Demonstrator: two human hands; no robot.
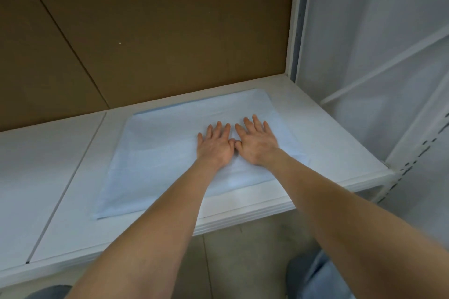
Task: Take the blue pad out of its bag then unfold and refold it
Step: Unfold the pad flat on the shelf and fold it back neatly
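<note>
Your left hand [215,144] and right hand [256,142] lay flat, fingers straight, side by side with thumbs touching, pressing the middle of the pad [155,153], which was spread on the white table [36,177].

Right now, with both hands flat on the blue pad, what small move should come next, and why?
Probably slide the left hand and right hand apart to smooth the blue pad: both press flat, thumbs touching, at its middle, and it lies spread on the white table.
</note>
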